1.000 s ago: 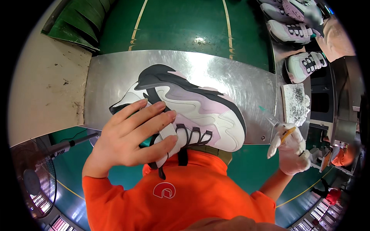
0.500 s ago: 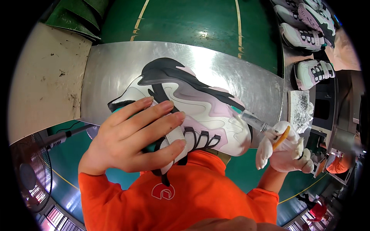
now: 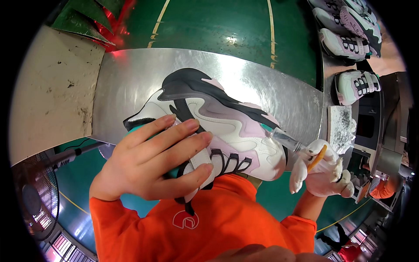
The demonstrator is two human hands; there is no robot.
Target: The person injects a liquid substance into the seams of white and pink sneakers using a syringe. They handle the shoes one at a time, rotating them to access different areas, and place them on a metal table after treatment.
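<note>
A white, lilac and black sneaker (image 3: pixel 251 144) lies on its side, its toe to the right and its dark sole facing away from me. My bare left hand (image 3: pixel 152 161) is closed over the ankle and strap area, fingers spread across the tongue and side. My right hand (image 3: pixel 325 172), in a white glove, grips a clear syringe (image 3: pixel 284 139). The syringe's tip is at the seam between upper and sole, near the toe; whether it touches is too small to tell. An orange-yellow strip (image 3: pixel 317 158) shows between the gloved fingers.
A shiny metal bench (image 3: pixel 126 78) lies beneath the sneaker. Several similar shoes (image 3: pixel 345 43) sit at the far right, above a white block with black smudges (image 3: pixel 339 124). A beige board (image 3: pixel 56 87) borders the left, with a fan (image 3: pixel 35 194) below it.
The sneaker and both hands have shifted very slightly right and toward me. Red light now shows on the green flaps at upper left. A person at lower right has moved leftward.
</note>
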